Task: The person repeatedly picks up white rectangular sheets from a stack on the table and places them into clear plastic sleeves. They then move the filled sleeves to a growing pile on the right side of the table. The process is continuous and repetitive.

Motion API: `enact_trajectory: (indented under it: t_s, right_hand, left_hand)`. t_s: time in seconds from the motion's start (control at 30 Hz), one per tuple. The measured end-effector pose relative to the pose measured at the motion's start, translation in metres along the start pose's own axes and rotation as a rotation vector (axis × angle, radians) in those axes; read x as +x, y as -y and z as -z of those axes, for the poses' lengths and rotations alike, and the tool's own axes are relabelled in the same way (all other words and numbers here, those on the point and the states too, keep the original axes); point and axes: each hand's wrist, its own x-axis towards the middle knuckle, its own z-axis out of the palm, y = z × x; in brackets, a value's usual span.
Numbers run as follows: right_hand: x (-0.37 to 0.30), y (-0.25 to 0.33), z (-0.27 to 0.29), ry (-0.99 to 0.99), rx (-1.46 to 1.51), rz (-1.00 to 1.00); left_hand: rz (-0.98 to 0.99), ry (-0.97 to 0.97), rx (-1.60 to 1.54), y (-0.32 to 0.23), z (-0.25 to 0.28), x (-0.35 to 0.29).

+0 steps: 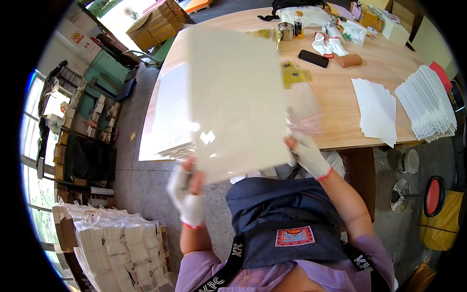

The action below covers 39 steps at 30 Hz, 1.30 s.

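A large cream rectangular sheet (236, 97) with a glossy, plastic-like shine is held up in front of me, slightly blurred. My left hand (187, 194) grips its lower left corner, and my right hand (307, 153) pinches its lower right edge. Both hands wear white gloves with red cuffs and bare fingertips. Behind the sheet, to the left, a stack of white sheets in clear film (170, 117) lies on the wooden table (335, 112). Yellow-green packets (295, 75) and a pinkish clear film (304, 104) show just to its right, partly covered.
On the right of the table lie a few white sheets (375, 109) and a fanned white stack (428, 102). A phone (313, 58), brown roll (349, 60), spare gloves (331, 46), metal canister (285, 31) and bottle (298, 24) sit farther back. Wrapped bundles (116, 243) are piled at lower left.
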Motion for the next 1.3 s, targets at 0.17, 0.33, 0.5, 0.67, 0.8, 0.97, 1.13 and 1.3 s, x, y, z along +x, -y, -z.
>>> enact_trajectory:
  t_s: [0.17,0.33,0.5,0.67,0.8,0.97,1.13,1.3]
  right_hand:
    - [0.079,0.061,-0.114,0.180,-0.211,0.072]
    - [0.103,0.039,-0.100,0.100,-0.472,0.206]
    - [0.051,0.009,-0.005,-0.282,-0.115,0.260]
    - [-0.029,-0.024,0.177,-1.158,0.037,0.241]
    - [-0.071,-0.020,0.265,-1.142,0.387,-0.010]
    - [-0.069,-0.015,0.289,-1.187,0.672,0.030]
    - [-0.055,-0.013,0.301,-1.142,0.636,0.101]
    - [-0.092,-0.023,0.315,-0.990,0.833,0.165]
  left_hand:
    - [-0.031,-0.254,0.098,0.036,0.084,0.069]
    - [0.065,-0.137,0.362,0.100,0.083,0.067]
    - [0.321,-0.554,-0.382,0.185,0.075,-0.012]
    - [0.739,-0.386,-0.152,0.226,0.030,-0.112]
    - [0.603,-0.063,-0.110,0.227,-0.031,-0.144]
    - [0.121,0.328,0.127,0.174,-0.095,-0.099]
    - [-0.347,0.596,0.424,0.130,-0.162,-0.022]
    - [-0.491,0.700,0.662,0.143,-0.219,0.003]
